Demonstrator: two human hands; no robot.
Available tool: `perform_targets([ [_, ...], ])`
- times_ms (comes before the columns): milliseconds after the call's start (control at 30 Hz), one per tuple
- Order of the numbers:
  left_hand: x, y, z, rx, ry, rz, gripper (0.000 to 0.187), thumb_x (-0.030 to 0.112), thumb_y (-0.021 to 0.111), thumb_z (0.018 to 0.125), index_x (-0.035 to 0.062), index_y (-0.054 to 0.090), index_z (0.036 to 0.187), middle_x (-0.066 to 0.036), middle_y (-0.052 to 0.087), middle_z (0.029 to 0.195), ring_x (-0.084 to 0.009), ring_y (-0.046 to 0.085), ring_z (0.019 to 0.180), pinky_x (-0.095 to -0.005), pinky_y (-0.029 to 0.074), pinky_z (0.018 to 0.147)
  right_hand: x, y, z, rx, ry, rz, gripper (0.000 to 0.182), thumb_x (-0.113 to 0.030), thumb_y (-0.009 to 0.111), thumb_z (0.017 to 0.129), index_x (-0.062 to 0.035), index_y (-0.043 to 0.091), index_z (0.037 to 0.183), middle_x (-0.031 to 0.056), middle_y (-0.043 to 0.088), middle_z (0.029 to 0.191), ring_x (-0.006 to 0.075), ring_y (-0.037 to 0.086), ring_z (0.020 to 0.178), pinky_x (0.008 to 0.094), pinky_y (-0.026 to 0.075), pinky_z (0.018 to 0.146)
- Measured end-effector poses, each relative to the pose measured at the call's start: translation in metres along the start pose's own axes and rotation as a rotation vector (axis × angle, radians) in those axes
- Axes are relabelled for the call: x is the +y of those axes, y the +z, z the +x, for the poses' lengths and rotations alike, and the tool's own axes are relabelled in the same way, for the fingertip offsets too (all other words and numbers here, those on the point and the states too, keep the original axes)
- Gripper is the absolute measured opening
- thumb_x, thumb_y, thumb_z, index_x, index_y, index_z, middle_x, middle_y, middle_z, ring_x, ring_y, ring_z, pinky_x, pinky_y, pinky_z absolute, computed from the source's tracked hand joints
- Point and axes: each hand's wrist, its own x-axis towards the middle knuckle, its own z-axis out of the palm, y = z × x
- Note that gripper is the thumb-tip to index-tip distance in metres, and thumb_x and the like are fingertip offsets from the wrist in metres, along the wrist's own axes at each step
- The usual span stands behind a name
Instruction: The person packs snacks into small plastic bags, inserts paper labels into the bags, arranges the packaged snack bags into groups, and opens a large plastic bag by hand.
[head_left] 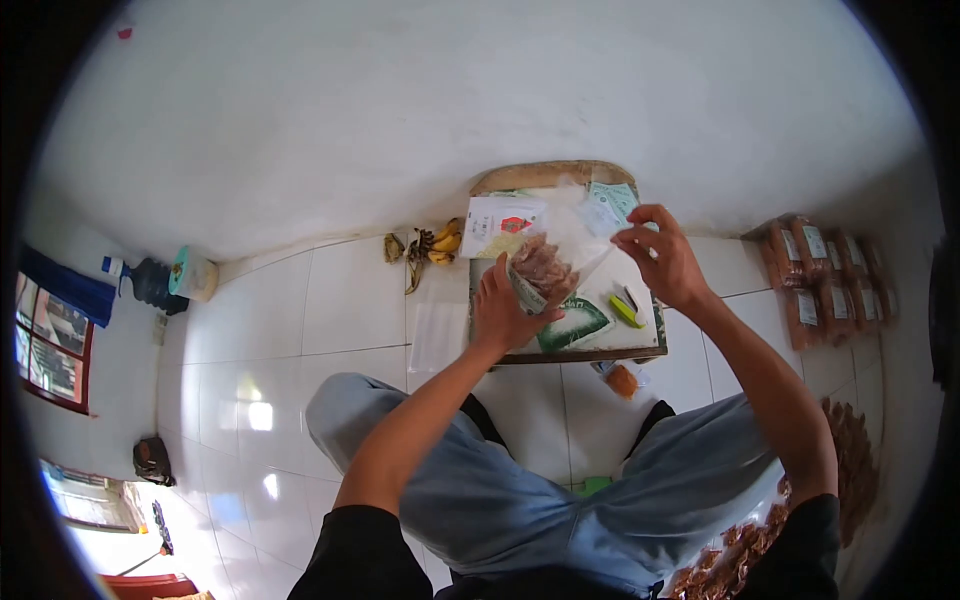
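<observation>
Cradling the filled bag (541, 273), our left hand (503, 312) held it tilted over the counter (585, 354) while our right hand (668, 262) pinched its clear top; light, even tension probably suited the thin plastic. A green tool (626, 312) lay nearby; bananas (446, 242) rested on the tiled floor (350, 305) by the white wall (400, 110).

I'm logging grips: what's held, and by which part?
A clear bag: the left hand grips its filled lower part; the right hand pinches its top edge.
</observation>
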Motion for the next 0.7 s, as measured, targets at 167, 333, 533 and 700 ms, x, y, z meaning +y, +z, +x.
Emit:
perform_targets([
  [167, 0.027, -0.016, -0.013, -0.028, -0.200, -0.102, 0.134, 0.065, 0.086, 0.053, -0.0049, 0.018, 0.145, -0.024, 0.038, 0.130, -0.0418, 0.039, 0.123, -0.0477, 0.034, 0.106, -0.033, -0.010, 0.034, -0.210, 0.189, 0.442, 0.011, -0.002, 0.057, 0.095, -0.0031, 0.066, 0.102, 0.0092, 0.062, 0.110, 0.0215, 0.065, 0.093, 0.0322, 0.057, 0.072],
  [333, -0.017, -0.022, -0.012, -0.402, -0.052, -0.107, 0.123, 0.059, 0.086, 0.057, -0.0061, 0.027, 0.142, -0.025, 0.041, 0.128, -0.0409, 0.038, 0.126, -0.0452, 0.034, 0.108, -0.035, -0.016, 0.042, -0.409, 0.271, 0.686, 0.016, 0.002, 0.052, 0.096, -0.0042, 0.062, 0.107, 0.0072, 0.063, 0.108, 0.0187, 0.064, 0.097, 0.0320, 0.055, 0.080],
  [533, 0.009, -0.075, 0.001, -0.504, 0.120, -0.429, 0.077, 0.024, 0.088, 0.065, 0.0067, 0.051, 0.131, -0.016, 0.050, 0.135, -0.0335, 0.047, 0.128, -0.0404, 0.037, 0.108, -0.040, -0.034, 0.036, -0.460, 0.080, 0.490, 0.012, 0.001, 0.055, 0.094, -0.0023, 0.063, 0.103, 0.0087, 0.066, 0.111, 0.0169, 0.064, 0.097, 0.0318, 0.053, 0.081],
  [700, 0.016, -0.055, -0.013, -0.482, 0.044, -0.499, 0.069, 0.022, 0.082, 0.074, 0.0065, 0.051, 0.133, -0.015, 0.050, 0.138, -0.0312, 0.046, 0.129, -0.0387, 0.037, 0.108, -0.037, -0.035, 0.036, -0.421, 0.079, 0.495, 0.014, -0.007, 0.063, 0.092, -0.0021, 0.064, 0.105, 0.0087, 0.068, 0.104, 0.0174, 0.065, 0.093, 0.0298, 0.052, 0.078],
])
